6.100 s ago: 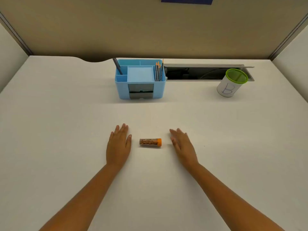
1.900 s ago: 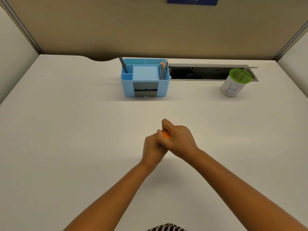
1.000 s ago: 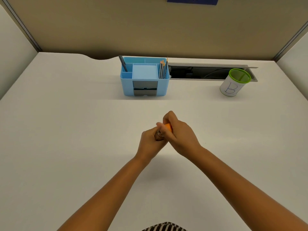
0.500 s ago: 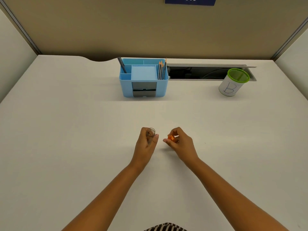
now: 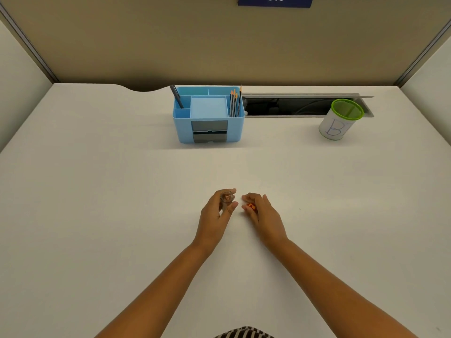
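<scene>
My left hand [image 5: 214,215] grips a small clear tube [image 5: 227,198] upright near the middle of the white desk, its open mouth facing up with brownish contents inside. My right hand [image 5: 264,214] sits just to the right of it, low over the desk, with its fingers curled round the tube's orange cap [image 5: 251,206]. The cap is off the tube and mostly hidden under the fingers. A small gap separates the two hands.
A blue desk organizer [image 5: 208,115] with pencils and a pen stands at the back centre. Right of it lies an open cable slot [image 5: 292,107], and a white cup with a green rim marked B [image 5: 339,120]. Beige partition walls close the desk's back and sides.
The tube lay capped between my flat hands. Both hands then took it and pulled the orange cap off. The hands have separated, and the right hand has lowered with the cap toward the desk.
</scene>
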Motion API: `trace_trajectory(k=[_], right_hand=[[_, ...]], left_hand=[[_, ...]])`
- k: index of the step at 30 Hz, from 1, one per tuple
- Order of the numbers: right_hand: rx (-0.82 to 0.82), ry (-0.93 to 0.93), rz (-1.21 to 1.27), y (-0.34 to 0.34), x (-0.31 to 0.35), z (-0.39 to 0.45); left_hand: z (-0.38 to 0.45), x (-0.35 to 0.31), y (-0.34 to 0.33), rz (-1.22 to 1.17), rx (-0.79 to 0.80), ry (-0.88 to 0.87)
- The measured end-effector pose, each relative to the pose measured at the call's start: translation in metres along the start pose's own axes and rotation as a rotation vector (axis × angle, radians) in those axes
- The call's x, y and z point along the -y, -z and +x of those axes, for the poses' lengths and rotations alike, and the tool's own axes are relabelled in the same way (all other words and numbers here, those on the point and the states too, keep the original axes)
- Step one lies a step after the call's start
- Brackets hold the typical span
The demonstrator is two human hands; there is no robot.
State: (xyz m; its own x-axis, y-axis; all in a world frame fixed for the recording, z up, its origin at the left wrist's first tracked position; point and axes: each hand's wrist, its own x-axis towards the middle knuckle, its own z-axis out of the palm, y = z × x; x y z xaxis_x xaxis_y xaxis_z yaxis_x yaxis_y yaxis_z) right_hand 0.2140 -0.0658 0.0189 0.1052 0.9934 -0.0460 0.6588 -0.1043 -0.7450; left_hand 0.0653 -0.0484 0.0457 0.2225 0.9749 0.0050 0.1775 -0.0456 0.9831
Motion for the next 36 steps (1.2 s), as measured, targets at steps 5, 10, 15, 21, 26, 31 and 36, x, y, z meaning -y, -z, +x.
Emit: trace_trajectory(k=[5, 10, 15, 21, 26, 31, 36], right_hand=[[0.057, -0.029, 0.029, 0.004, 0.003, -0.001], [-0.247, -0.058, 0.262, 0.006, 0.029, -0.005], [-0.052, -0.28, 0.619, 0.016, 0.063, 0.001], [0.13, -0.606, 1.281, 0.023, 0.071, 0.003], [0.222, -0.738, 1.578, 0.028, 0.075, 0.003], [0.139, -0.821, 1.749, 0.036, 0.07, 0.012], [-0.083, -0.789, 1.868, 0.063, 0.056, 0.034]], left_hand=[[-0.001, -0.002, -0.002, -0.003, 0.013, -0.011], [0.0, -0.01, -0.006, -0.001, 0.01, -0.001], [0.005, -0.015, -0.007, 0.016, -0.01, -0.015], [0.012, -0.02, -0.009, 0.003, -0.039, -0.056], [0.015, -0.023, -0.014, -0.041, -0.02, -0.079], [0.023, -0.019, -0.018, 0.078, 0.02, -0.092], [0.024, -0.001, -0.014, 0.215, 0.036, 0.011]])
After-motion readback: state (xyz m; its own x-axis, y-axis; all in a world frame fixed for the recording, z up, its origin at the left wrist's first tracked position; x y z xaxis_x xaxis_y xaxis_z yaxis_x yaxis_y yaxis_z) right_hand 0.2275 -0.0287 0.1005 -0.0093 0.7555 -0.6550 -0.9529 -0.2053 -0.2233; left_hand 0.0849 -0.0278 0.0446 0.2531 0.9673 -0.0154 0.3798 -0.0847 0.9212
